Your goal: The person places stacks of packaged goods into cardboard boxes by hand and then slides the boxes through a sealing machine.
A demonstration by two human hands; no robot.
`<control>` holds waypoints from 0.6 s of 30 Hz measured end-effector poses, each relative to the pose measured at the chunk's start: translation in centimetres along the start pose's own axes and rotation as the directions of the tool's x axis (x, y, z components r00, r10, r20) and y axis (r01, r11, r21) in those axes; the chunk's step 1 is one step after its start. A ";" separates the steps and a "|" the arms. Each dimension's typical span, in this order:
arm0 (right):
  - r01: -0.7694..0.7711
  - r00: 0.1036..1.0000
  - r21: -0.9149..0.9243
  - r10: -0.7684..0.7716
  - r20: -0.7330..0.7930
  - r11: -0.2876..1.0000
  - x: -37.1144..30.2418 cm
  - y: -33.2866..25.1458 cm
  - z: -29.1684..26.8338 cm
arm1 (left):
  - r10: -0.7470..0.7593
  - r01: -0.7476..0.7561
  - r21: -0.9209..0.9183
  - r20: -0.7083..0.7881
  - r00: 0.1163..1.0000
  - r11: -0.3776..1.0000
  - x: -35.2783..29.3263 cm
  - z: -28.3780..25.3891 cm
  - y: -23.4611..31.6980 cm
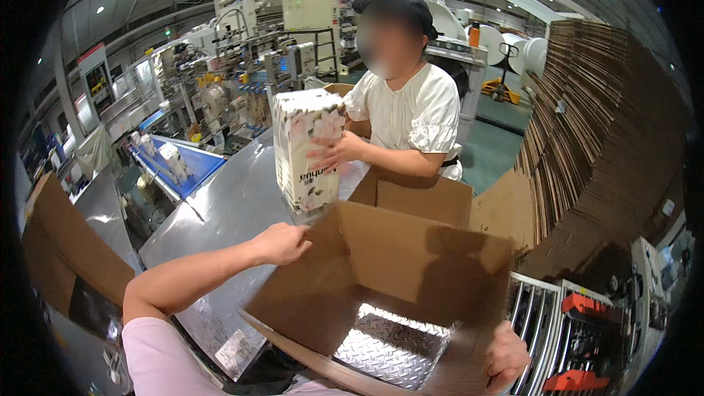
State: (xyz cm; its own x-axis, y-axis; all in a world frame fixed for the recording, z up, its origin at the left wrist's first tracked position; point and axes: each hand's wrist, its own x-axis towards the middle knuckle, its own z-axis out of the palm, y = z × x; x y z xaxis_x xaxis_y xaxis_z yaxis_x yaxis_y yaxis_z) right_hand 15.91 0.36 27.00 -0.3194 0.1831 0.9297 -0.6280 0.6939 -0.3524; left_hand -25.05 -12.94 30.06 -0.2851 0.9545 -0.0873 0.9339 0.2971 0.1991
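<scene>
Between my hands is a brown cardboard box [425,249], tilted and open at the top. Through its open bottom a patterned metal plate shows. My left hand [284,243] is closed on the box's far-left upper edge. On the right side, my right hand [507,356] grips the wall near the lower edge of the view, fingers curled and slightly blurred. Across the metal table, a person in a white top holds a tall block of floral-printed packages [309,150], with one hand [337,148] on its side.
A shiny metal table [227,231] lies to the left, with a blue conveyor [180,172] beyond it. Another open carton [422,194] stands before the co-worker. Flattened cardboard stacks [579,117] rise at right, above a roller conveyor [539,323]. A cardboard piece [70,249] is far left.
</scene>
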 end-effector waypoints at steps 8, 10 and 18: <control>-0.311 0.121 -0.464 0.519 0.846 0.829 -10.2 8.7 9.9 | 0.237 -0.144 -0.242 0.417 0.878 0.959 1.6 14.9 8.9; -0.298 -0.116 -0.596 0.591 0.798 0.746 -13.9 10.5 10.6 | 0.125 -0.060 -0.123 0.636 0.761 0.991 2.6 21.0 4.0; -0.826 0.217 -0.364 0.839 0.499 0.430 -13.0 10.2 10.7 | 0.646 -0.796 -0.027 -0.567 0.511 0.605 11.8 4.5 12.0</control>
State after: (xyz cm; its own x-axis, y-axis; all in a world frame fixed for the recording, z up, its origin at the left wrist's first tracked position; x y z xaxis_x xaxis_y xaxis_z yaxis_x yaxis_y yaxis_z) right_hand 6.10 -2.37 10.22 -0.9502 0.2745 -0.1473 0.2523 0.4010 -0.8806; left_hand -16.22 1.78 27.02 0.3355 0.6934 0.6377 0.7862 -0.5790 0.2160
